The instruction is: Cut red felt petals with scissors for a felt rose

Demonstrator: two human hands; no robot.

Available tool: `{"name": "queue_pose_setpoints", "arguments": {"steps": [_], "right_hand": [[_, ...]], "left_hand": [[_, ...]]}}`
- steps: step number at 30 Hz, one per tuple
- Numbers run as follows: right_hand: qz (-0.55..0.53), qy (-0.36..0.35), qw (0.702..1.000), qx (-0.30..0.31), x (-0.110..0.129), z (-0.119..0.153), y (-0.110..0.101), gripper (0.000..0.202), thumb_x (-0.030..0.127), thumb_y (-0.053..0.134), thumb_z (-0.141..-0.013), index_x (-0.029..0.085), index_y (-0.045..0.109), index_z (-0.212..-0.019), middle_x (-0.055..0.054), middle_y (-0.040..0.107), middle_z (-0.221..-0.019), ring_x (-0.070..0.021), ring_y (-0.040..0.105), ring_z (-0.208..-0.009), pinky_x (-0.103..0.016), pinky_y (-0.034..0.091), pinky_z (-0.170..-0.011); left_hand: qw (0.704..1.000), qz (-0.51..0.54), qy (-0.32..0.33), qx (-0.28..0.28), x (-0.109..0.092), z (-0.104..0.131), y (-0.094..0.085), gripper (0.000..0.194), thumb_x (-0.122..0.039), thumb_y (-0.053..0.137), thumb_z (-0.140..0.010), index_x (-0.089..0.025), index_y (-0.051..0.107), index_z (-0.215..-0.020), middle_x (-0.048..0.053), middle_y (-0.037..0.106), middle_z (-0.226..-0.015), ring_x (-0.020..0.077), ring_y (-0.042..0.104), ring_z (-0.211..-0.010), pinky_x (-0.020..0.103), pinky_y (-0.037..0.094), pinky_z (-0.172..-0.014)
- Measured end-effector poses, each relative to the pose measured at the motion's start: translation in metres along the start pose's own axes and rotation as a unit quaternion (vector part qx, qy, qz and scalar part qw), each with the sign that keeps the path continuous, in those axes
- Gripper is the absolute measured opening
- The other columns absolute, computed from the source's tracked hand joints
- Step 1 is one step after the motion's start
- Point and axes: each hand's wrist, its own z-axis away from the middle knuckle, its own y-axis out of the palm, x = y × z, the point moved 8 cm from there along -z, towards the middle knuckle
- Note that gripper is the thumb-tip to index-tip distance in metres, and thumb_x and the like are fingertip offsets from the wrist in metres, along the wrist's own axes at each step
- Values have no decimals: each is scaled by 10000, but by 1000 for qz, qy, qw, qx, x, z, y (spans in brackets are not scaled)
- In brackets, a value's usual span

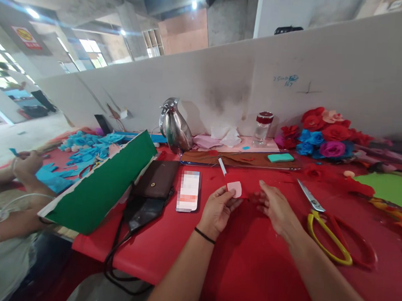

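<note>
My left hand (218, 210) pinches a small pale pink petal-shaped piece of paper (234, 189) between thumb and fingers, with red paper (231, 179) behind it. How many layers of red there are I cannot tell, since they blend with the red table covering (240, 265). A short white stick (222, 166) lies just beyond the fingertips. To the right, apart from the paper, my right hand (278, 206) is open with its fingers spread and slightly blurred. Scissors (321, 220) with one yellow and one red handle lie spread on the table, right of that hand.
A phone (188, 191), a dark bag (155, 179) and a green-faced board (104, 184) are on my left. Behind stand a steel jug (177, 127) and a glass jar (262, 130). Paper flowers (327, 132) fill the back right. A co-worker's hands (27, 167) handle blue paper.
</note>
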Motion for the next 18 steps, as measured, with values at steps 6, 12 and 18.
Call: {"name": "queue_pose_setpoints", "arguments": {"steps": [6,12,18], "right_hand": [[-147,55,971,179,2,13,35,212,362,736,-707,244,622,-841,-5,730,-782,-194,673,-722,-287,530,-586],[-192,97,962,168,-5,7,28,204,236,805,-616,232,621,-705,72,673,-599,-97,572,-501,-193,422,-414],[-176,103,960,190,-3,13,31,201,195,817,-577,233,686,-725,28,744,-737,-139,653,-647,-230,512,-545]], "left_hand": [[1000,-20,-4,11,0,3,4,224,-131,799,-585,-117,677,-771,28,686,-723,124,638,-655,279,528,-733],[1000,-25,1,19,-3,5,7,260,-151,813,-548,-125,676,-767,19,679,-701,115,625,-637,261,524,-694],[999,-28,-10,22,-3,7,9,279,-155,829,-510,-132,669,-738,5,667,-668,98,604,-600,245,520,-663]]}}
